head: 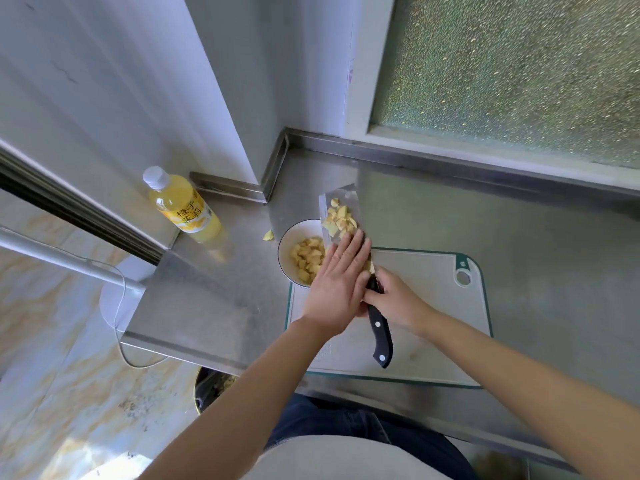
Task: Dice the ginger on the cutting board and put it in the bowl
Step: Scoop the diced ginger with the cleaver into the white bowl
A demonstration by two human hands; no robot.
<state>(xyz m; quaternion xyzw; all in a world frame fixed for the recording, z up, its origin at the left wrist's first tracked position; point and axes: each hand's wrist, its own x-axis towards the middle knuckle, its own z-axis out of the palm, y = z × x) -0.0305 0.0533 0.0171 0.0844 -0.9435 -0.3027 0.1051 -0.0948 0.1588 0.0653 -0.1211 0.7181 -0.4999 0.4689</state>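
A cleaver [380,336] with a black handle is held in my right hand [393,299], its wide blade lifted over the white bowl [289,237]. Several diced ginger pieces [339,216] lie on the flat of the blade. My left hand [337,285] rests flat with its fingers against the blade, beside the ginger. More diced ginger [306,258] lies inside the bowl. The bowl stands at the far left corner of the white cutting board [426,306], which has a green rim.
One stray ginger piece [268,235] lies on the steel counter [214,292] left of the bowl. A yellow drink bottle [181,204] stands by the wall at the back left. The counter's edge drops to the floor on the left. A frosted window [512,71] is behind.
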